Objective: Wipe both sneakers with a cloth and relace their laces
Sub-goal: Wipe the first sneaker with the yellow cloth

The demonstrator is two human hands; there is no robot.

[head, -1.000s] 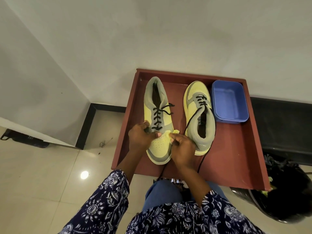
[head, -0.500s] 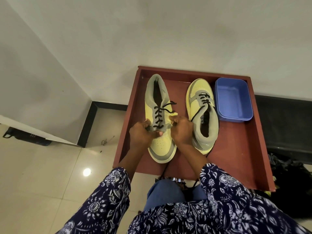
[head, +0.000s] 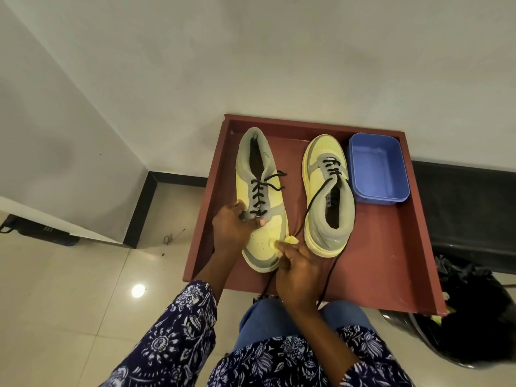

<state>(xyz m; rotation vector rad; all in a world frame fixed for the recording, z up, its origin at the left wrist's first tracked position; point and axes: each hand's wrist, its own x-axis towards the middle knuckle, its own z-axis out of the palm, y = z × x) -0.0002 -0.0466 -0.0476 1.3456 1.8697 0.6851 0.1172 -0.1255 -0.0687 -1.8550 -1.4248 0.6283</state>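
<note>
Two yellow and grey sneakers with black laces lie on a red-brown tray (head: 391, 261). The left sneaker (head: 261, 191) points its toe toward me; the right sneaker (head: 326, 191) points away. My left hand (head: 233, 227) grips the left sneaker's side by the lowest lace rows. My right hand (head: 297, 270) pinches a small yellow cloth (head: 290, 241) against the toe's right edge. The right sneaker's loose lace (head: 315, 199) trails off the tray's front edge.
A blue plastic tub (head: 377, 169) stands at the tray's back right, beside the right sneaker. A black bin with a bag (head: 474, 317) sits low on the right. White walls rise behind and left; glossy floor tiles lie below left.
My right hand with the cloth has slid from the lace area down to the toe's right edge. My left hand has stayed on the sneaker's side.
</note>
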